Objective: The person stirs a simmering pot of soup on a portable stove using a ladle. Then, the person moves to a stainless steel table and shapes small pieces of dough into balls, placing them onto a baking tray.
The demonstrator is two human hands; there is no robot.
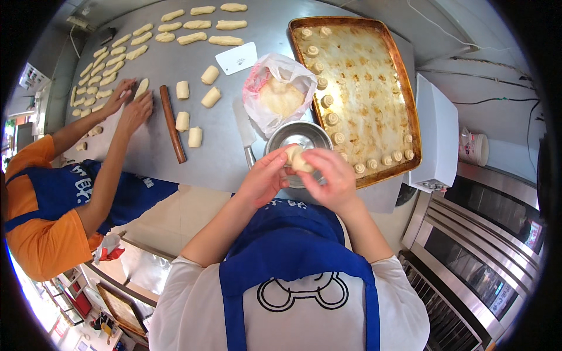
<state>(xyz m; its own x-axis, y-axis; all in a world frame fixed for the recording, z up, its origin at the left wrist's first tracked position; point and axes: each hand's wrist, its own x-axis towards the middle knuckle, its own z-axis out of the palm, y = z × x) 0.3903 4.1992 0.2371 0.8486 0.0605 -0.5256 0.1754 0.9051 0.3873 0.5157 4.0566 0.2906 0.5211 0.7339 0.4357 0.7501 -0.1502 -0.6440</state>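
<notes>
Above a steel bowl [303, 129], both of my hands hold a pale piece of dough [302, 161]. My left hand [267, 176] pinches its left side between thumb and fingers, while my right hand [332, 179] curls around its right side. The dough shows two rounded lobes; whether they are joined is hidden by the fingers. Just beyond the bowl stands an open plastic bag [254, 98] of pale, grainy material [281, 97]. On the right, a baking tray [415, 127] carries spiral dough pieces [327, 101] along its left and near edges.
A knife [244, 127] lies left of the bag, beneath a white dough scraper [237, 58]. Several rolled dough pieces [210, 96] and a wooden rolling pin [172, 125] lie farther left. There a co-worker's hands [131, 105] touch a dough strip [141, 89], near many more strips [226, 41].
</notes>
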